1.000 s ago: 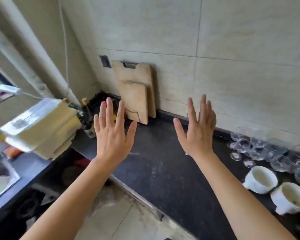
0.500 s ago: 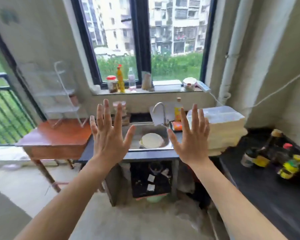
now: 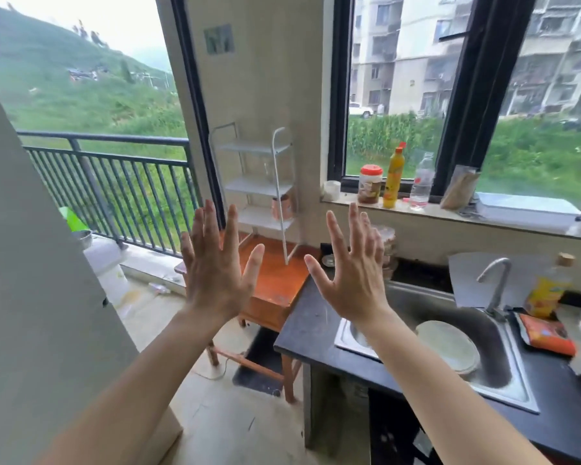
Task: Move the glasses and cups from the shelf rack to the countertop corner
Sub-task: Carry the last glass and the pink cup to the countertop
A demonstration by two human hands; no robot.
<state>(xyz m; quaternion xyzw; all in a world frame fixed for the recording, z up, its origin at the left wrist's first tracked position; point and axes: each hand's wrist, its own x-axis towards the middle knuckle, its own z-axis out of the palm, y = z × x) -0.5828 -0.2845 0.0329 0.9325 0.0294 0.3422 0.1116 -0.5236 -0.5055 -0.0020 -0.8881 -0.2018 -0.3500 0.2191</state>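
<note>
1. Comparing with the view half a second earlier, the camera is seen to have swung further left: the shelf rack (image 3: 256, 186), then small and faint at the left edge, is now near the middle of the frame, and the balcony railing (image 3: 114, 182) and green hillside now fill the left side.
2. The sink (image 3: 450, 344), previously centred behind the hands, is now displaced to the lower right. The stacked white containers and the dark counter with its bottles, visible earlier at the right, are no longer in view.
3. The left hand (image 3: 215, 273) and right hand (image 3: 353, 280) are held up as before, palms facing away, fingers spread wide, nothing grasped. Neither hand touches any object.
4. The shelf rack is a white wire-framed unit with three flat tiers, standing upright on a reddish wooden table (image 3: 275, 280) against the wall, between the balcony opening and the window.
5. On the lowest tier, a copper-coloured cup (image 3: 280, 207) is seen. The two upper tiers look bare, though clear glassware cannot be ruled out owing to blur.
6. The table is set just beside the dark counter (image 3: 309, 327) that holds the sink; a round plate (image 3: 446, 345) lies in the basin.
7. On the window ledge (image 3: 450, 216), a red-lidded jar (image 3: 370, 184), a yellow bottle (image 3: 393, 177) and a clear bottle (image 3: 422, 182) stand in a row.
</note>
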